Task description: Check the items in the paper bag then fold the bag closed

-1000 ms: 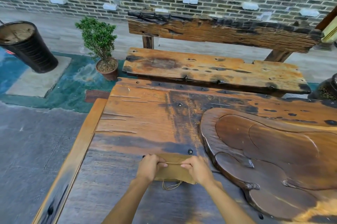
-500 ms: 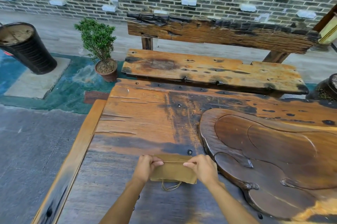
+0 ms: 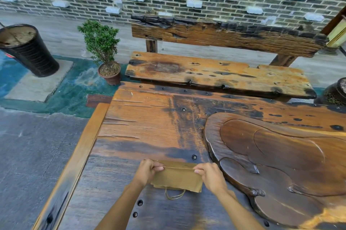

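I have the paper bag [image 3: 177, 179] flat on the counter [image 3: 149, 127], each grip, left hand [image 3: 148, 170] and right hand [image 3: 210, 175], pinching the folded edge; I'd crease evenly, keeping corners aligned.

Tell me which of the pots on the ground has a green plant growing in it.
The small reddish-brown pot beside the bench's left end holds the leafy green shrub. The tall black ribbed pot at far left shows no greenery.

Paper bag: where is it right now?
In the head view the paper bag lies flat on the near part of the wooden table, gripped between the left hand and right hand, just left of the carved tray.
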A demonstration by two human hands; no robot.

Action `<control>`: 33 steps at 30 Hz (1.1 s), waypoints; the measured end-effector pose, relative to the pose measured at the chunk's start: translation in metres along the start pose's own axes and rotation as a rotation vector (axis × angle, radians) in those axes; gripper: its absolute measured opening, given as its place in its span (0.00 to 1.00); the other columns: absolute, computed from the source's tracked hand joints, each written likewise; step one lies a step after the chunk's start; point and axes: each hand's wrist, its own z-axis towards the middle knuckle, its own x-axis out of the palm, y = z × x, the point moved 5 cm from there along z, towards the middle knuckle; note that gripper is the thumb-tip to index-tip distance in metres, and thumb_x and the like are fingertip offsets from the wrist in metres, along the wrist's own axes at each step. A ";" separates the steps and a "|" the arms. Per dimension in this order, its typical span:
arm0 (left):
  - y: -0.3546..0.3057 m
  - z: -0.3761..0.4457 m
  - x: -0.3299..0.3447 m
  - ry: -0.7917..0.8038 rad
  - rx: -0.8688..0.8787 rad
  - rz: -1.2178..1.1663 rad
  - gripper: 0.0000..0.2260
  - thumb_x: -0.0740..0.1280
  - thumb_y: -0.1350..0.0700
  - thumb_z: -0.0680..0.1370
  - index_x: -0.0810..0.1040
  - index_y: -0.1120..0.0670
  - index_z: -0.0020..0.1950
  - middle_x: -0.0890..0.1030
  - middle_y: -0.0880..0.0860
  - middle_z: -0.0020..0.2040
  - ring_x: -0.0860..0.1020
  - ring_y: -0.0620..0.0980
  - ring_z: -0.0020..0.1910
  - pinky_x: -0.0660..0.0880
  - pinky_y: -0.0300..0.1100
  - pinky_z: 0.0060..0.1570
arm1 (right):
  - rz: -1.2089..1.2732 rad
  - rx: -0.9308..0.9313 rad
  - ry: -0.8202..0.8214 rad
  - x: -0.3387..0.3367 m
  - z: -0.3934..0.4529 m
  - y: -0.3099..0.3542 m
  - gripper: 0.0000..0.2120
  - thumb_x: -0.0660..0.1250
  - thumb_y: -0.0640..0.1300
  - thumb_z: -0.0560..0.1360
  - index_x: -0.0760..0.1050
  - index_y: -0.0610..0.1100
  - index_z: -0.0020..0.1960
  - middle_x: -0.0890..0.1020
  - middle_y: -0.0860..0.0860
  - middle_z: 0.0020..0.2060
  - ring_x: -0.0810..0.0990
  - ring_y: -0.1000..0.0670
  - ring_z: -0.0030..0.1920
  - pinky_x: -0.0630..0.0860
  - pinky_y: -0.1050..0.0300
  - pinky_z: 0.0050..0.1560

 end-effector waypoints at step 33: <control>-0.002 -0.052 -0.012 -0.217 0.095 0.139 0.17 0.67 0.49 0.79 0.79 0.53 0.66 0.82 0.50 0.62 0.80 0.49 0.59 0.76 0.40 0.55 | 0.145 0.026 0.001 -0.015 -0.026 -0.012 0.16 0.68 0.53 0.77 0.78 0.52 0.63 0.82 0.53 0.59 0.79 0.56 0.60 0.71 0.70 0.55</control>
